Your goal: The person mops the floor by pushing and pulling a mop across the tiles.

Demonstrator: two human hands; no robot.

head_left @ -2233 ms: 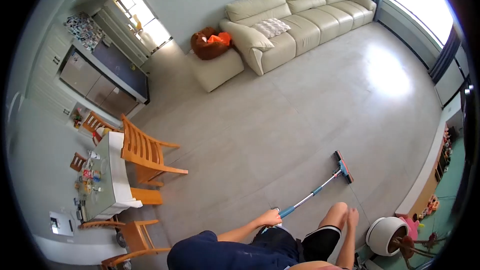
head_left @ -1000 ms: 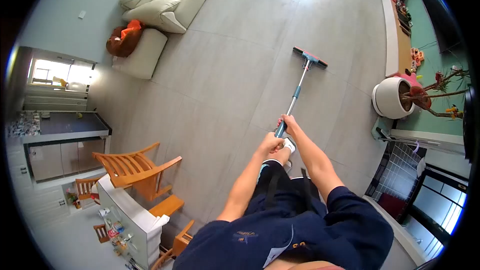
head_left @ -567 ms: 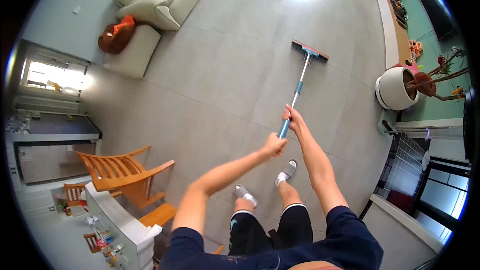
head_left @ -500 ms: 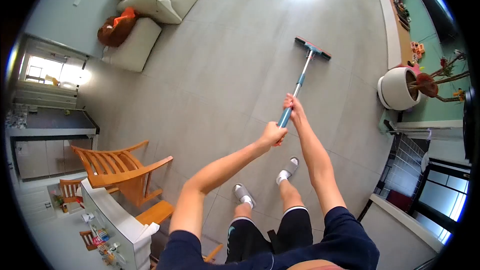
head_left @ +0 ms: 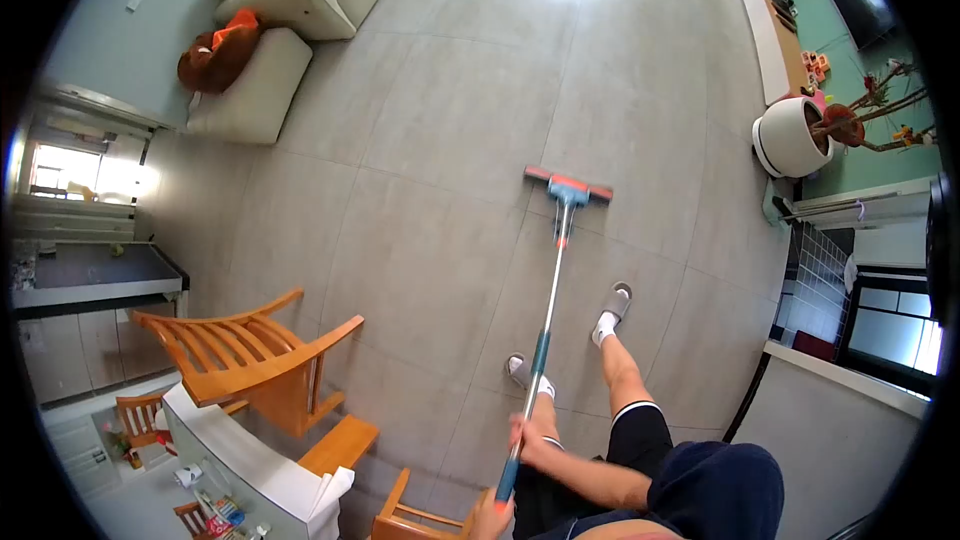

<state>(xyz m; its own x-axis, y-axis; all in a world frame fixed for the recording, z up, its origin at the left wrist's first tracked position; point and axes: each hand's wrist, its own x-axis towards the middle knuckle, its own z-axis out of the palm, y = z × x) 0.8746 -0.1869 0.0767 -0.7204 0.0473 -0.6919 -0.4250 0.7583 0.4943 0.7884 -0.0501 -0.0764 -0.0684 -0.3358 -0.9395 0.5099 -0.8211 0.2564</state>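
A long-handled mop (head_left: 568, 190) runs from near my body out across the grey tile floor (head_left: 430, 230). It has a red and blue crosswise head and a silver pole with blue-green grips. Low in the view, my left hand (head_left: 490, 518) is closed around the top end of the handle. Farther down the pole, my right hand (head_left: 525, 437), slightly blurred, wraps around it near the blue grip. The mop head lies in front of my slippered feet (head_left: 617, 305).
Wooden chairs (head_left: 250, 365) stand left beside a white counter (head_left: 235, 450). A cream sofa (head_left: 290, 5) and a footstool (head_left: 255, 90) bearing a brown and orange item are at upper left. A white plant pot (head_left: 790, 138) stands right. A half wall (head_left: 830, 430) is at lower right.
The mop has been drawn back toward my body, its head now nearer my feet and farther left. Both hands have come down and in with it. My feet have shifted right.
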